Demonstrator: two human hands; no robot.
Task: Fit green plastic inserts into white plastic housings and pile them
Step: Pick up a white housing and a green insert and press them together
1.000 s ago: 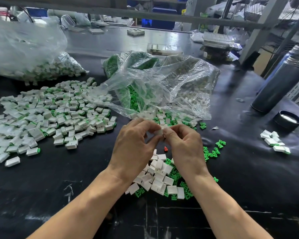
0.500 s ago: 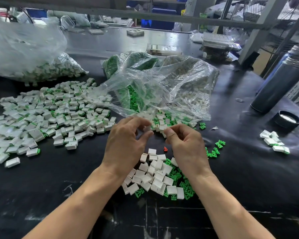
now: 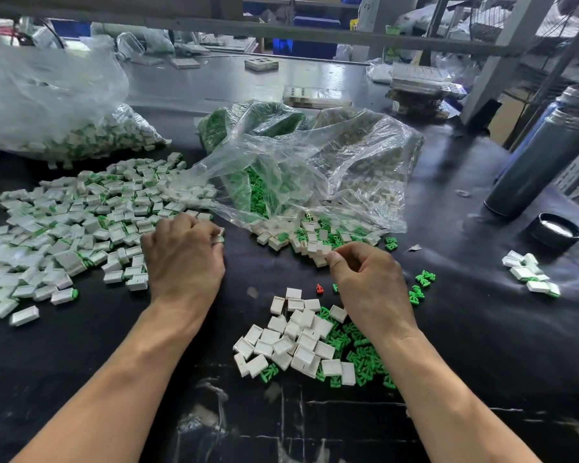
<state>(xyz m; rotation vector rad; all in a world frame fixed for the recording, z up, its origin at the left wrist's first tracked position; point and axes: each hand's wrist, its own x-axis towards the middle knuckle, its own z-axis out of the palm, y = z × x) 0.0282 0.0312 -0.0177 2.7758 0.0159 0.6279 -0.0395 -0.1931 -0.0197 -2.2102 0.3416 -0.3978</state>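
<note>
My left hand (image 3: 184,262) sits at the right edge of a wide pile of fitted white housings with green inserts (image 3: 81,228). Its curled fingertips hold one fitted piece (image 3: 218,240) just above the table. My right hand (image 3: 371,282) reaches to the housings and inserts spilled from a clear bag (image 3: 348,162), and its thumb and forefinger pinch a white housing (image 3: 320,260) there. In front of me lies a heap of loose white housings (image 3: 291,342) beside loose green inserts (image 3: 365,355).
A second clear bag of fitted pieces (image 3: 47,105) lies far left. A dark flask (image 3: 542,162) and its cap (image 3: 557,228) stand at the right, near a small group of fitted pieces (image 3: 528,275). A tiny red part (image 3: 319,289) lies between my hands.
My hands have parted. The left one carried the fitted piece left to the big pile; the right one moved forward to the spill from the bag.
</note>
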